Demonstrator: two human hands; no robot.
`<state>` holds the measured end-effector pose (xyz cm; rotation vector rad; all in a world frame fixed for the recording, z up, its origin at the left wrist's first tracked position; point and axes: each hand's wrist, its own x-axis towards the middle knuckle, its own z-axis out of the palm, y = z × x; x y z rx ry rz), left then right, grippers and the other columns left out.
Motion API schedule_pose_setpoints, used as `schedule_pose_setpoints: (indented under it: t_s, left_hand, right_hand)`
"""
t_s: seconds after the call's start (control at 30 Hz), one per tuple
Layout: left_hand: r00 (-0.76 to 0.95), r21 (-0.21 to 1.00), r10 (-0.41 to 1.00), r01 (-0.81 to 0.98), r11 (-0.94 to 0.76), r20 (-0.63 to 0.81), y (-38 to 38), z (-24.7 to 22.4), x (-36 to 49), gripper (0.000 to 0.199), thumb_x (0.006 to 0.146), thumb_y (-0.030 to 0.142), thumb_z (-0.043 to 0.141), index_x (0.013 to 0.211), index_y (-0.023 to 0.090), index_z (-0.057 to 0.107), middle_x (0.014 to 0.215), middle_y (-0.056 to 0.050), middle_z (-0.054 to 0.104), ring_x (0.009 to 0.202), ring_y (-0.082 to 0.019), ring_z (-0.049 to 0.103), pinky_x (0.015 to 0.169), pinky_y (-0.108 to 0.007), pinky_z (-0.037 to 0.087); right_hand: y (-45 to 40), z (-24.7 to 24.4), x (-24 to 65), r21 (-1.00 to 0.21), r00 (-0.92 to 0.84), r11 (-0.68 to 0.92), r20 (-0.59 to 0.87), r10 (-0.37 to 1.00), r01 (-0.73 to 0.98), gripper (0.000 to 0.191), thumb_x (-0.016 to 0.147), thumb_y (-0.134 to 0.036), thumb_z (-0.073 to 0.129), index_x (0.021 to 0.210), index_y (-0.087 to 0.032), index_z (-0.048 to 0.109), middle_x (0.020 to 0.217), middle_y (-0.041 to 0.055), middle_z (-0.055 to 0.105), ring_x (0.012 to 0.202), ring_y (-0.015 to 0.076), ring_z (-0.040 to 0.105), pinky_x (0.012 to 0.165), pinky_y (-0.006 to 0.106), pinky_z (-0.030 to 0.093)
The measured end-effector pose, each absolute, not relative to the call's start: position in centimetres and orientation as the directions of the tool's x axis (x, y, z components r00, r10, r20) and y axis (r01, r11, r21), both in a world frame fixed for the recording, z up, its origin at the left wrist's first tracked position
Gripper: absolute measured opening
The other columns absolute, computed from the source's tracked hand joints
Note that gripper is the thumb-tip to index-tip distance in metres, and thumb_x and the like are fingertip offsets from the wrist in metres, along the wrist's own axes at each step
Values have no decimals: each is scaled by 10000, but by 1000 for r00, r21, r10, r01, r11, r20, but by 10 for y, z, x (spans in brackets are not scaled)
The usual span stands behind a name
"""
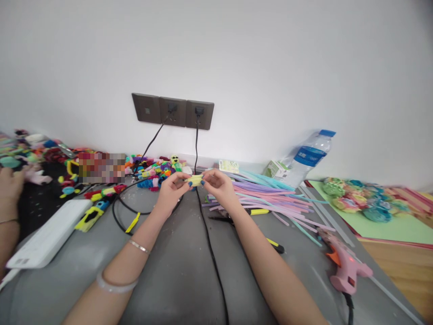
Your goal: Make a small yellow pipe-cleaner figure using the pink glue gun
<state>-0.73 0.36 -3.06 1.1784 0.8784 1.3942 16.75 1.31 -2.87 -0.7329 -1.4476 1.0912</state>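
Note:
A small pale yellow fuzzy piece is held up above the grey table, near the middle of the view. My left hand pinches its left end between thumb and fingers. At its right end, my right hand pinches it the same way. Just right of my right hand lie pastel pipe cleaners in purple, pink and blue. Yellow-and-black pliers rest partly behind my right forearm. A black cable runs down the table beneath the piece.
Colourful fuzzy figures and a white power strip are on the left. Another person's hand is at the far left edge. On the right are a bottle, a pink glue gun and green paper bearing fuzzy coils.

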Motion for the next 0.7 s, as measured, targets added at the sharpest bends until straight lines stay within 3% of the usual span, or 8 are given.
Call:
schedule_pose_setpoints:
  t_s: [0.7]
  left_hand:
    - [46,956,981,-235,-175,191,3,-30,-7,269,649,301,817,838,172,675,849,-12,673,764,-149,662,739,-280,565]
  right_hand:
    - [13,-32,166,-901,-186,412,432,883,-136,134,788,-279,696,837,-224,585,894,32,634,843,172,644,801,328,522]
